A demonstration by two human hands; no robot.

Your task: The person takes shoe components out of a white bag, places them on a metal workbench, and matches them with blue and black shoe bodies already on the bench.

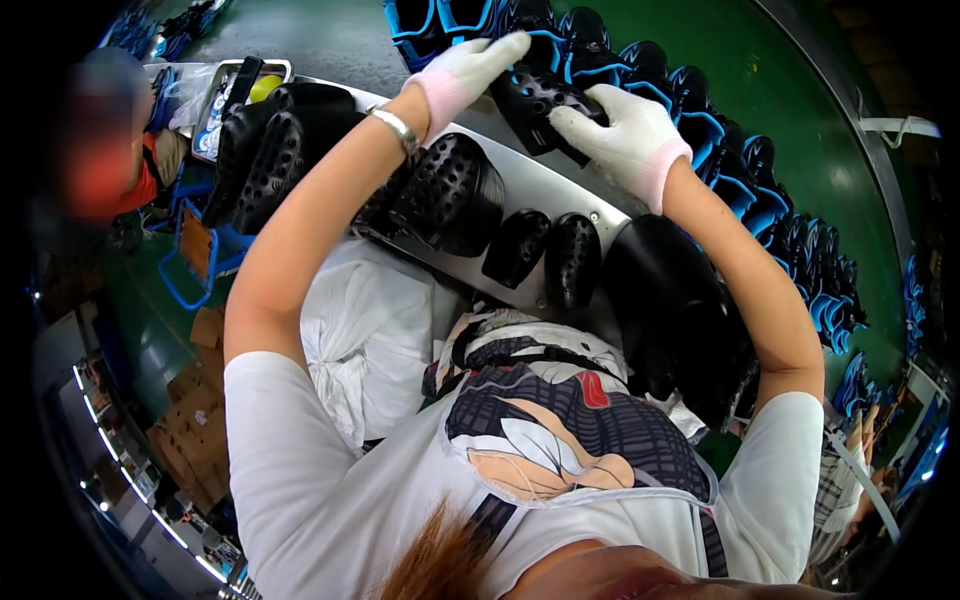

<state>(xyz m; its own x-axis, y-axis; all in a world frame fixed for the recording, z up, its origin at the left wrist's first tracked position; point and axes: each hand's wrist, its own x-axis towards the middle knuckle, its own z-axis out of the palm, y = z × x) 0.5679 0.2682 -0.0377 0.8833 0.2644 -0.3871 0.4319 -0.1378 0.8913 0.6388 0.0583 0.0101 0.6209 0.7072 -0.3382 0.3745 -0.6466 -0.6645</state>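
Both my hands wear white gloves with pink cuffs. My right hand (628, 138) grips a black perforated shoe-shaped piece (545, 105) by its right end, thumb in front and fingers behind. My left hand (470, 75) is stretched out flat at the piece's upper left, beside a black and blue shoe (465, 18); whether its fingertips touch anything is hard to tell. Below them, on a metal bench (525, 178), stand stacked black perforated pieces (455, 195) and two smaller ones, a left small piece (517, 248) and a right small piece (573, 260).
A long row of black and blue shoes (690, 100) curves down the right side. More black pieces (290, 150) and a tray (212, 125) lie at the left. Large smooth black pieces (675, 290) stand by my right arm, a white sack (365, 335) by my left. Another person (110, 150) sits far left.
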